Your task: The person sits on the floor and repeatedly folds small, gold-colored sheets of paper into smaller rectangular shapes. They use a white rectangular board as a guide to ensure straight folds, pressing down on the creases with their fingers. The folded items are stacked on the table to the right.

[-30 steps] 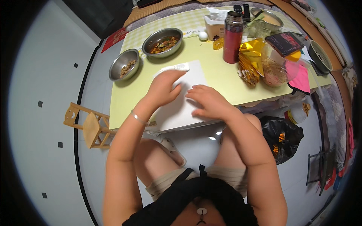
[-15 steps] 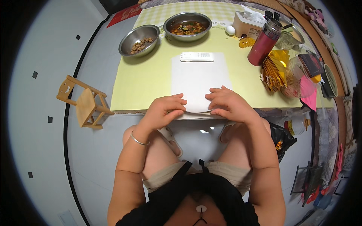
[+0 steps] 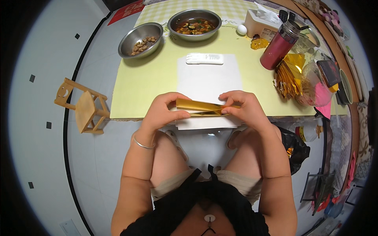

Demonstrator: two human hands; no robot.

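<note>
A folded sheet of gold foil paper [image 3: 197,104] spans the gap between my hands at the table's near edge. My left hand [image 3: 165,110] pinches its left end, thumb in front and fingers behind. At the other end, my right hand [image 3: 245,105] grips it between thumb and fingers, near a fold. Dark, shiny creases show along the gold paper's lower edge. Under it lies white paper [image 3: 208,80], whose near part sticks out past the table edge. A white remote control [image 3: 204,59] rests on the far end of that paper.
Two steel bowls stand beyond: one with peanuts [image 3: 143,46], one with soupy food [image 3: 195,27]. On the right are a red thermos [image 3: 277,47], a stack of gold foil paper [image 3: 289,78], a tissue box [image 3: 262,25] and an egg [image 3: 241,30]. A small wooden chair [image 3: 84,106] stands left.
My hands lay on the white paper's bent near edge before; now they hold gold foil paper above it. The white paper's near part now lies flatter. The view has shifted slightly.
</note>
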